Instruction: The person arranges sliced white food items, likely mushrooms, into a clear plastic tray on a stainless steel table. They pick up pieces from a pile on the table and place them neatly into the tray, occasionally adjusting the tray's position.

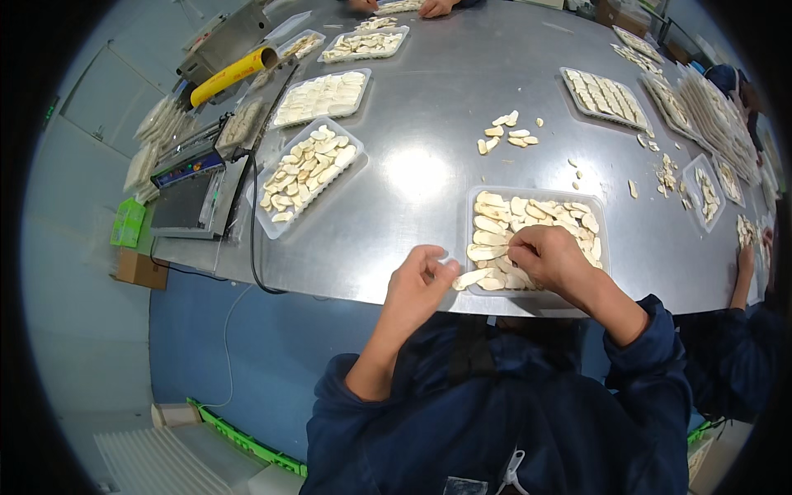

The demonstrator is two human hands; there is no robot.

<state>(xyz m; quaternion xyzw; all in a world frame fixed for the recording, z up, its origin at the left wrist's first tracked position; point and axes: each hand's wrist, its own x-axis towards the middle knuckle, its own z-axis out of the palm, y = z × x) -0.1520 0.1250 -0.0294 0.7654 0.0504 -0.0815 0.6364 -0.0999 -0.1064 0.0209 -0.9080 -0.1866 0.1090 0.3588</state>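
A clear plastic tray (605,232) filled with pale mushroom slices lies on the steel table right in front of me. My right hand (547,257) is over its middle, with thumb and fingers pinched at one end of a mushroom slice (486,252) in the left column; whether it grips the slice cannot be made out. My left hand (424,278) is just left of the tray, fingers curled and apart, its fingertips beside a mushroom slice (471,279) that sticks out over the tray's lower left corner. Left of the middle, another plastic tray (356,162) of slices sits tilted.
Loose slices (508,133) lie beyond my tray on the steel table (433,111). More filled trays (603,99) stand farther off. A sealing machine (189,198) with a black cable and a yellow tube (229,77) are at left. Co-workers' hands show at the top and right edges.
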